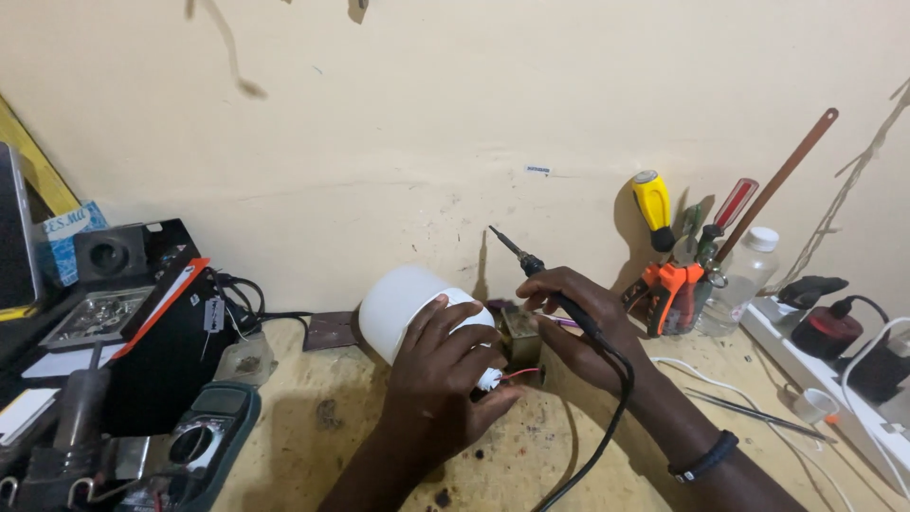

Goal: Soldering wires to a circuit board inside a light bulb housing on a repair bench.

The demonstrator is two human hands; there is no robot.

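Two hands: I see both at the bulb [417, 308], mid-bench.
Left hand [445, 379]: fingers wrapped around the bulb, which lies on its side.
Right hand [578, 327]: just right of the bulb, gripping an iron [545, 280], tip up-left.
Wire [521, 373]: red, at the bulb's base.
Multimeter [204, 436]: well left of the bulb.
Pliers [673, 289]: right of the bulb, against the wall.
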